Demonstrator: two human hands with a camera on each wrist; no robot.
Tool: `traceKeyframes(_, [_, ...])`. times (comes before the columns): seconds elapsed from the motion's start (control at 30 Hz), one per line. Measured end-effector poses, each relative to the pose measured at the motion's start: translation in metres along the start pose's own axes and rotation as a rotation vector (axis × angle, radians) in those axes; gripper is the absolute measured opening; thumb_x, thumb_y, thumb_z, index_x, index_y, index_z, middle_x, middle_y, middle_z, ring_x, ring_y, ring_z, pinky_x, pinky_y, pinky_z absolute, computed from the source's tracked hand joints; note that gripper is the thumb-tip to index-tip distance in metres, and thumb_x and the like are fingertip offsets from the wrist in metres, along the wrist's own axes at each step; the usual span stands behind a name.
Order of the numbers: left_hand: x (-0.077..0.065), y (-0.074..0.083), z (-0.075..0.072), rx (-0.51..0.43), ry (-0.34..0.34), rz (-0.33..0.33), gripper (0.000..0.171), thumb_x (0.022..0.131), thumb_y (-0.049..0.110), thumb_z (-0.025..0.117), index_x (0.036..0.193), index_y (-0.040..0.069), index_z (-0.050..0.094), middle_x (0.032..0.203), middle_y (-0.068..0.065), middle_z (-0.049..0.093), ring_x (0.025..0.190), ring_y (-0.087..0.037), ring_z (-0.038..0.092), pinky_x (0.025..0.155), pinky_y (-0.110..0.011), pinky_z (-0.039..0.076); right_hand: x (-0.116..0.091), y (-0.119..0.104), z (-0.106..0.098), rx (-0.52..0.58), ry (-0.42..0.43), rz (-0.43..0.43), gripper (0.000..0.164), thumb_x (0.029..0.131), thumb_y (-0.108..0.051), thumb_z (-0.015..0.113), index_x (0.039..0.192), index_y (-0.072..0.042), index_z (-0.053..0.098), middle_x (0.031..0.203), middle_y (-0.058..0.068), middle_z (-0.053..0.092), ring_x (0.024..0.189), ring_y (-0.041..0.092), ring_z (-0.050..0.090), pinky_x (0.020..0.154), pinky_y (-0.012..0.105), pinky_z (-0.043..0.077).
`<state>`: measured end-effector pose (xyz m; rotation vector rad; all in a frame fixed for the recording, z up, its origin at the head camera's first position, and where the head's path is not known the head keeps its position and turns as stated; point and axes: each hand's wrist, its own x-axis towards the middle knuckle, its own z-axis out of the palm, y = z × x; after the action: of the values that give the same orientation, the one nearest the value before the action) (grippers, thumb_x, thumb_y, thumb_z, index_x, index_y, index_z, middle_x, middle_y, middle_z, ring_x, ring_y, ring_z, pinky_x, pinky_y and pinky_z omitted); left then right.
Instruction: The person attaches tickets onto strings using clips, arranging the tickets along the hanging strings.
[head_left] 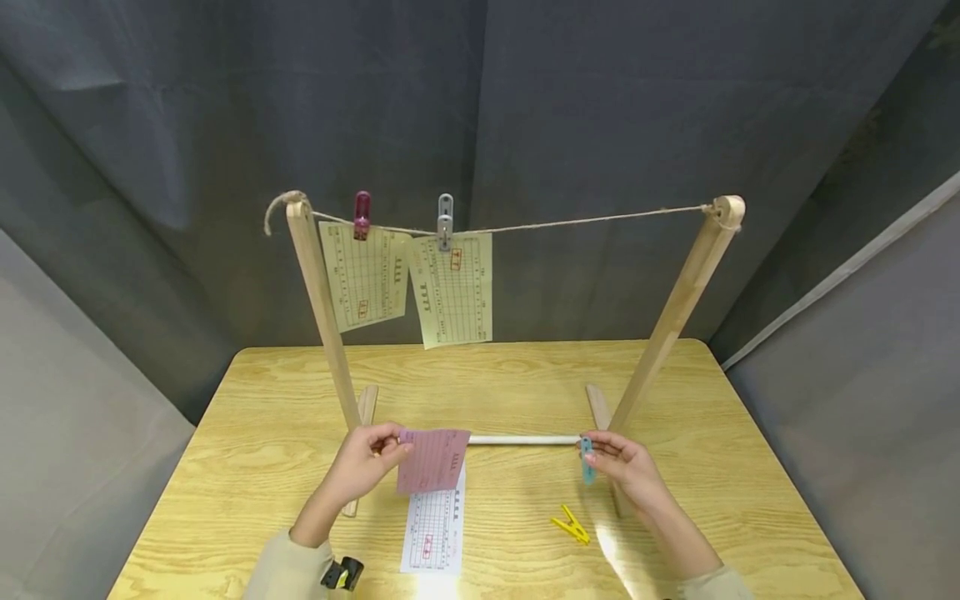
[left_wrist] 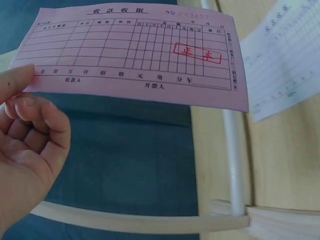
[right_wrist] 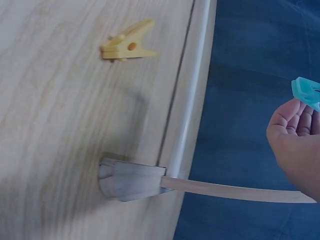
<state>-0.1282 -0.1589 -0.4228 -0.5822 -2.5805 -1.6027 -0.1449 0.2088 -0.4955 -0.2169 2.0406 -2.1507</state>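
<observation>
My left hand [head_left: 367, 458] pinches a pink receipt slip [head_left: 432, 461] by its edge; in the left wrist view the slip [left_wrist: 130, 55] shows a printed grid and a red stamp. In my right hand [head_left: 626, 468] is a light blue clothespin [head_left: 587, 461], held between thumb and fingers. Below the pink slip, a white receipt slip [head_left: 435, 529] lies on the table. A yellow clothespin [head_left: 572, 526] lies on the tabletop, left of and below the right hand. Two yellowish slips hang from a string [head_left: 592, 221], one under a dark red clothespin [head_left: 362, 215], the other under a grey clothespin [head_left: 445, 221].
The string runs between two wooden posts, a left post [head_left: 324, 308] and a right post [head_left: 671, 312]. A white rod [head_left: 525, 440] joins them low down, behind the hands. The wooden table [head_left: 225, 500] backs onto a dark grey curtain [head_left: 585, 108].
</observation>
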Motion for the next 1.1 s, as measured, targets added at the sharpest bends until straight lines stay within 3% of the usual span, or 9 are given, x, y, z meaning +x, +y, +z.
traceKeyframes(0.2, [0.009, 0.015, 0.0, 0.002, -0.003, 0.036, 0.004, 0.081, -0.009, 0.059, 0.081, -0.006, 0.063, 0.056, 0.005, 0.035, 0.052, -0.003, 0.034, 0.048, -0.017, 0.028, 0.002, -0.011, 0.001, 0.001, -0.007, -0.052, 0.038, 0.085, 0.003, 0.058, 0.114, 0.022, 0.043, 0.097, -0.004, 0.064, 0.09, 0.008, 0.058, 0.079, 0.019, 0.047])
traceKeyframes(0.37, [0.014, 0.025, 0.001, 0.007, 0.042, 0.1, 0.007, 0.079, -0.01, 0.061, 0.075, -0.004, 0.06, 0.057, 0.005, 0.036, 0.054, -0.004, 0.033, 0.049, -0.017, 0.028, 0.002, -0.018, 0.001, -0.024, -0.005, -0.065, 0.035, 0.085, 0.002, 0.059, 0.113, 0.019, 0.047, 0.098, -0.003, 0.064, 0.09, 0.009, 0.058, 0.08, 0.019, 0.047])
traceKeyframes(0.6, [0.019, 0.039, -0.001, 0.011, 0.14, 0.203, 0.007, 0.073, -0.013, 0.065, 0.073, -0.006, 0.064, 0.067, -0.005, 0.051, 0.064, -0.014, 0.044, 0.054, -0.022, 0.042, 0.002, -0.027, 0.001, -0.027, -0.013, -0.088, 0.023, 0.085, -0.001, 0.06, 0.108, 0.0, 0.06, 0.1, 0.003, 0.064, 0.091, 0.011, 0.059, 0.081, 0.02, 0.047])
traceKeyframes(0.73, [0.021, 0.046, -0.002, 0.018, 0.184, 0.247, 0.009, 0.07, -0.015, 0.067, 0.072, -0.007, 0.065, 0.072, -0.011, 0.055, 0.067, -0.019, 0.048, 0.055, -0.025, 0.046, 0.002, -0.031, 0.001, 0.011, -0.038, -0.125, 0.026, 0.085, 0.001, 0.059, 0.11, 0.007, 0.056, 0.101, 0.005, 0.063, 0.091, 0.012, 0.059, 0.08, 0.021, 0.047])
traceKeyframes(0.93, [0.028, 0.037, -0.001, 0.018, 0.181, 0.313, 0.012, 0.069, -0.015, 0.068, 0.072, -0.004, 0.065, 0.08, -0.013, 0.06, 0.073, -0.015, 0.054, 0.062, -0.028, 0.049, 0.003, -0.037, 0.002, 0.041, -0.079, -0.182, 0.025, 0.085, 0.005, 0.056, 0.11, 0.005, 0.058, 0.1, 0.0, 0.064, 0.09, 0.011, 0.059, 0.079, 0.021, 0.048])
traceKeyframes(1.1, [0.031, 0.03, -0.001, 0.028, 0.161, 0.277, 0.01, 0.073, -0.009, 0.069, 0.075, 0.001, 0.067, 0.084, -0.007, 0.064, 0.081, -0.013, 0.058, 0.075, -0.031, 0.049, 0.005, -0.043, 0.002, 0.033, -0.1, -0.21, 0.025, 0.085, 0.006, 0.057, 0.107, -0.003, 0.062, 0.098, 0.001, 0.065, 0.089, 0.012, 0.06, 0.076, 0.022, 0.049])
